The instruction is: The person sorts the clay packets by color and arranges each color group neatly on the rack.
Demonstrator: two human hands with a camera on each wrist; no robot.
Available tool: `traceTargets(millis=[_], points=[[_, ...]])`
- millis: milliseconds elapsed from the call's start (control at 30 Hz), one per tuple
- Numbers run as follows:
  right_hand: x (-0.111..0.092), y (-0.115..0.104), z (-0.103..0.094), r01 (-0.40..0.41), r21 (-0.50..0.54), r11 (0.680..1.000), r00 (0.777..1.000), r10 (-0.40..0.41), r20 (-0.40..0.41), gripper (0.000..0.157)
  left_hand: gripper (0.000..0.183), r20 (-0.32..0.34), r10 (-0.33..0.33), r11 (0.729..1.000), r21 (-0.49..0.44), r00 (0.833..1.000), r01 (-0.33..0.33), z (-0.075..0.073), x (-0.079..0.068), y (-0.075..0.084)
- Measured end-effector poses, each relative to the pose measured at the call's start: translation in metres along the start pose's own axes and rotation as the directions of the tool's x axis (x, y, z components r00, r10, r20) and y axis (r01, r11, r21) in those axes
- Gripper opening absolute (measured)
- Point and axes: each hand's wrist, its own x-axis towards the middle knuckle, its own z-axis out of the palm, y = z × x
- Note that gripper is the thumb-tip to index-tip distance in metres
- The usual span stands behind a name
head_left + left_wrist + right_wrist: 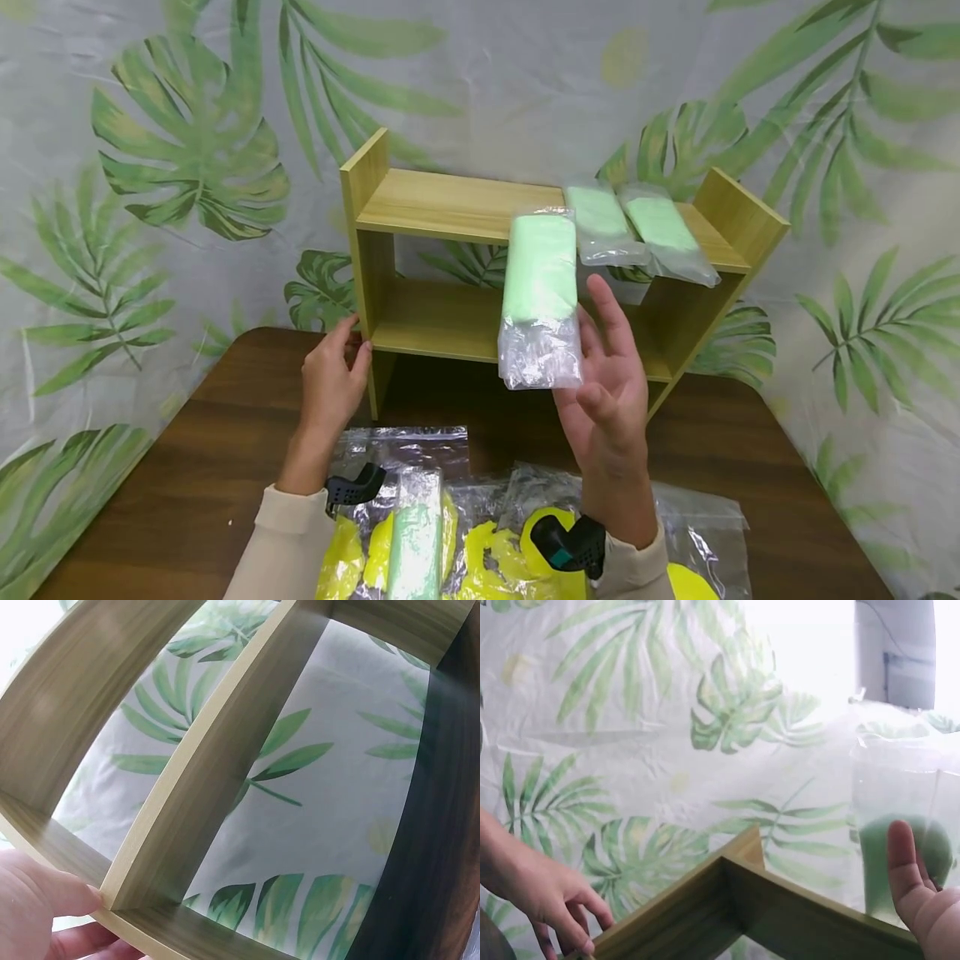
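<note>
My left hand (336,379) grips the left side panel of a wooden shelf unit (438,317), thumb in front near the middle board. In the left wrist view, the left thumb (45,889) presses the panel edge beside that board. My right hand (611,383) is raised palm up, index finger and thumb extended. Beside it, a clear bag with a light green pack (540,271) overlaps the top board's front edge; some fingers pass behind the bag, so their hold is hidden. Two similar bagged green packs (597,215) (662,223) lie on the top board's right half.
A dark brown table (172,467) bears the shelf. In front lie another bagged green pack (416,542) and clear bags with yellow pieces (487,558). A leaf-print cloth (510,100) hangs behind.
</note>
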Motion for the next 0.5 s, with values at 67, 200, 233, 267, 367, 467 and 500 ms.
traceTargets(millis=[67, 200, 233, 267, 367, 467, 500], points=[[0.000, 0.000, 0.002, 0.009, -0.003, 1.000, 1.000, -0.009, -0.003, 0.099, 0.038, 0.000, 0.001, 1.000, -0.003, 1.000, -0.001, 0.000, 0.001, 0.001], [-0.001, -0.001, 0.005, 0.007, -0.026, 1.000, 0.999, -0.008, -0.044, 0.096, 0.038, -0.003, 0.005, 1.000, -0.007, 1.000, -0.005, -0.001, 0.001, 0.001], [-0.001, -0.001, 0.006, 0.006, -0.034, 0.999, 0.998, -0.008, -0.058, 0.094, 0.038, -0.004, 0.006, 1.000, -0.007, 1.000, -0.006, -0.001, 0.001, 0.001], [-0.001, -0.001, 0.007, 0.004, -0.036, 0.999, 0.998, -0.007, -0.070, 0.092, 0.038, -0.005, 0.006, 1.000, -0.006, 1.000, -0.006, -0.001, 0.001, 0.001], [-0.001, -0.001, 0.010, 0.008, -0.042, 0.999, 0.994, -0.012, -0.106, 0.087, 0.039, 0.000, 0.000, 1.000, -0.003, 1.000, 0.000, -0.001, 0.001, 0.001], [-0.002, 0.001, 0.012, 0.012, -0.048, 0.999, 0.988, -0.019, -0.152, 0.079, 0.039, 0.006, -0.006, 1.000, -0.005, 1.000, 0.006, -0.001, 0.000, 0.002], [-0.002, 0.001, 0.013, 0.011, -0.060, 0.998, 0.985, -0.021, -0.170, 0.076, 0.039, 0.008, -0.007, 1.000, -0.006, 1.000, 0.007, -0.001, 0.000, 0.002]])
